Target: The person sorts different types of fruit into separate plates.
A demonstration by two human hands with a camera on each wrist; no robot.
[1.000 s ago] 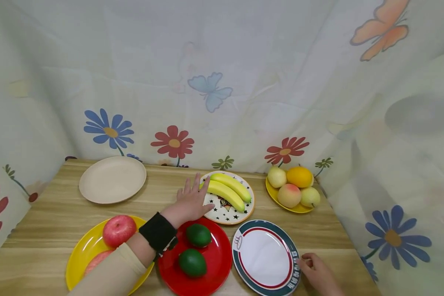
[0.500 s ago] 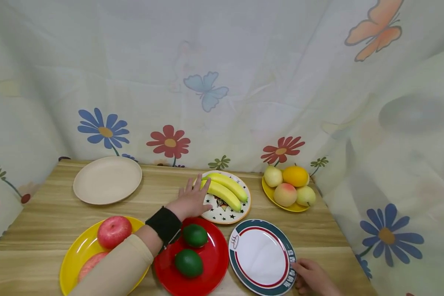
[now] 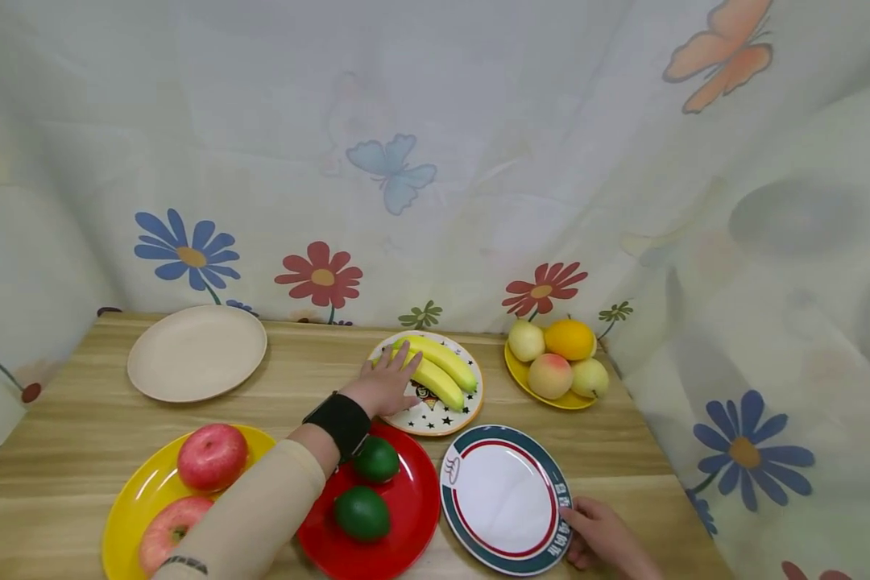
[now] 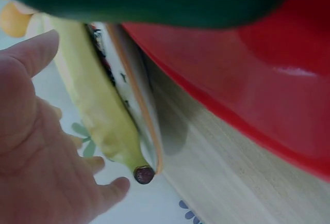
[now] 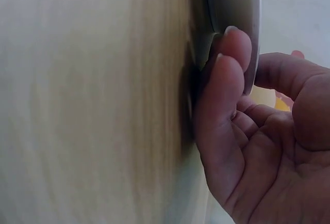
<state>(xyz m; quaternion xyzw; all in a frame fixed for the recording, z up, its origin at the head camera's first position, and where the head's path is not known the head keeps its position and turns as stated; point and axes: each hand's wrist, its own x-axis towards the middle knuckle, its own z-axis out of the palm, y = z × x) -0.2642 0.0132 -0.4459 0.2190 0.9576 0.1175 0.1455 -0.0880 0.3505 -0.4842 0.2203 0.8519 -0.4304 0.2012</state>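
My left hand (image 3: 383, 391) reaches over the left end of a yellow banana (image 3: 438, 384), fingers spread. The banana lies beside a second banana (image 3: 445, 360) on a white plate with black stars (image 3: 435, 422). In the left wrist view the thumb and fingers stretch along the near banana (image 4: 93, 90), beside its dark stem end. At the front right, my right hand (image 3: 603, 533) pinches the edge of a white plate with a green rim (image 3: 503, 499). The right wrist view shows its thumb on the upper side of that plate (image 5: 234, 2) and fingers curled beneath.
Under the left forearm, a red plate (image 3: 420, 524) bears two dark green oval fruits (image 3: 362, 514). A yellow plate (image 3: 125, 515) with red apples (image 3: 213, 457) is at left. Behind it lies a beige plate (image 3: 197, 353). Several fruits fill a small yellow plate (image 3: 561, 401) at back right.
My left hand has moved in over the near banana's end. The right hand has gone from beside the green-rimmed plate to gripping its edge. The whole view has shifted slightly.
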